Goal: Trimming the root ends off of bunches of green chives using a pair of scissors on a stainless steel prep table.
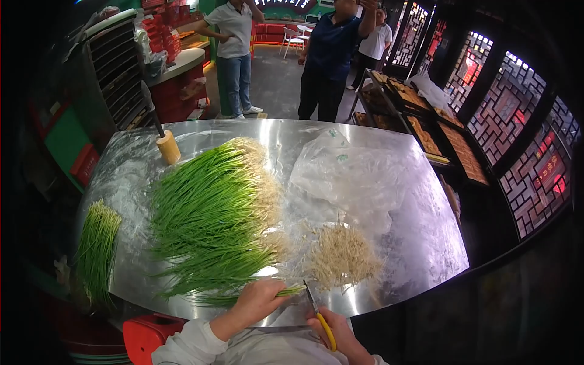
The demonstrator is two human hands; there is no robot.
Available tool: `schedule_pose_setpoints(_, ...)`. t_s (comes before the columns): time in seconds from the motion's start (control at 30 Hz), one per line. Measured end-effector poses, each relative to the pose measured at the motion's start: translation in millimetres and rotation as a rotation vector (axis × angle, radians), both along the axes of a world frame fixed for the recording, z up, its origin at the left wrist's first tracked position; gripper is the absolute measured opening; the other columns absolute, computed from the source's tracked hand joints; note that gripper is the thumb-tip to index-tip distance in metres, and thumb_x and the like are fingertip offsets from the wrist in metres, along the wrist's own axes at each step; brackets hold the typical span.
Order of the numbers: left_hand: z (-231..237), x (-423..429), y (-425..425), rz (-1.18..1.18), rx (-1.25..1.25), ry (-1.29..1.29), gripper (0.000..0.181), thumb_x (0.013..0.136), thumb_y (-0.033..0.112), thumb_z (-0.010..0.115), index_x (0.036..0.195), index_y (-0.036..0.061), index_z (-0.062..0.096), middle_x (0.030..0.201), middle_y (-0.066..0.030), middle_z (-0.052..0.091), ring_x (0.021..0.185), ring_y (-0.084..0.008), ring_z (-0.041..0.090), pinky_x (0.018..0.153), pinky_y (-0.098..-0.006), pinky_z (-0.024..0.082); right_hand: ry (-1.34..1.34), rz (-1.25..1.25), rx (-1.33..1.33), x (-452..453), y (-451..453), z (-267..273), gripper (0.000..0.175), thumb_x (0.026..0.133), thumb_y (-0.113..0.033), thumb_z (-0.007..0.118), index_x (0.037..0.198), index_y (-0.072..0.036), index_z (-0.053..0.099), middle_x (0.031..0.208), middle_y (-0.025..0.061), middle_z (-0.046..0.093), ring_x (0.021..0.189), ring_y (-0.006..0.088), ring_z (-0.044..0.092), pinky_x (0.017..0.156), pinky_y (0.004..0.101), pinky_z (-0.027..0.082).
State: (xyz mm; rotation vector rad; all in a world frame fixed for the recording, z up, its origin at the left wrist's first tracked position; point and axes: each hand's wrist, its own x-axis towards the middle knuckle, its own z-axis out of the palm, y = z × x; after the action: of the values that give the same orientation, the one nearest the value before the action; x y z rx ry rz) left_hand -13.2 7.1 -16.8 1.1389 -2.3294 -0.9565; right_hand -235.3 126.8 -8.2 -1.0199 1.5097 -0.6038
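Note:
My left hand [259, 299] is closed around a small bunch of thin scallions [292, 290], their pale ends pointing right. My right hand [340, 332] grips scissors with yellow handles [327, 329]. The blades stand just right of the bunch's cut-looking ends; whether they touch cannot be told. Beyond my left hand lies a wide heap of scallions [205, 210], green leaves to the left and stringy roots [264, 191] to the right. A pile of loose, dry-looking roots [345, 258] sits past the scissors. At the left edge rests another bunch of scallions [96, 251], with no root tuft visible.
All this lies on a floury metal table [424, 228]. A clear plastic bag [342, 178] is spread at the back right. A tool with a wooden block end [168, 148] stands back left. Baked goods fill a tray rack [424, 137]. Several people [331, 59] stand beyond; a red stool [148, 337] is near.

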Motion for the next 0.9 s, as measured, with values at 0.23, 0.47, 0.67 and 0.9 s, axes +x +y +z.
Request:
schedule_pose_setpoints(0.23, 22.1, 34.0, -32.7, 0.450, -0.012, 0.105, 0.027, 0.087, 0.020, 0.077, 0.096, -0.0009, 0.063, 0.080, -0.0184, 0.066, 0.065, -0.0272, 0.059, 0.062, -0.0387, 0.046, -0.123, -0.149, -0.124, -11.9, -10.0, -4.2, 0.040, 0.100, -0.040, 0.070, 0.105, -0.001, 0.062, 0.062, -0.0029, 0.052, 0.047, 0.0041, 0.049, 0.042, 0.0227, 0.036)
schedule_pose_setpoints(0.47, -13.9, 43.5, -34.0, 0.339, -0.104, -0.051, 0.024, 0.087, 0.018, 0.077, 0.098, 0.0006, 0.065, 0.084, -0.0146, 0.062, 0.073, -0.0332, 0.060, 0.065, -0.0422, 0.047, -0.173, -0.042, -0.066, -2.5, -13.5, -7.6, 0.046, 0.098, -0.042, 0.072, 0.111, 0.000, 0.060, 0.065, -0.0033, 0.050, 0.047, 0.0041, 0.046, 0.043, 0.0220, 0.038)
schedule_pose_setpoints(0.67, -29.1, 33.2, -28.6, 0.241, -0.205, -0.106, 0.021, 0.087, 0.018, 0.076, 0.099, 0.0032, 0.066, 0.090, -0.0129, 0.061, 0.082, -0.0366, 0.063, 0.070, -0.0449, 0.049, -0.120, 0.015, -0.071, 1.5, -2.6, -12.1, 0.049, 0.097, -0.043, 0.074, 0.114, 0.001, 0.060, 0.076, -0.0006, 0.054, 0.053, 0.0047, 0.050, 0.046, 0.0223, 0.041)
schedule_pose_setpoints(0.9, 0.7, 27.5, -20.9, 0.307, -0.081, -0.022, 0.021, 0.086, 0.012, 0.076, 0.101, 0.0008, 0.066, 0.092, -0.0140, 0.058, 0.084, -0.0359, 0.062, 0.072, -0.0422, 0.048, -0.238, 0.013, -0.031, 1.8, 1.8, -19.2, 0.063, 0.093, -0.056, 0.072, 0.118, 0.000, 0.061, 0.076, 0.0004, 0.056, 0.057, 0.0065, 0.054, 0.049, 0.0229, 0.044)
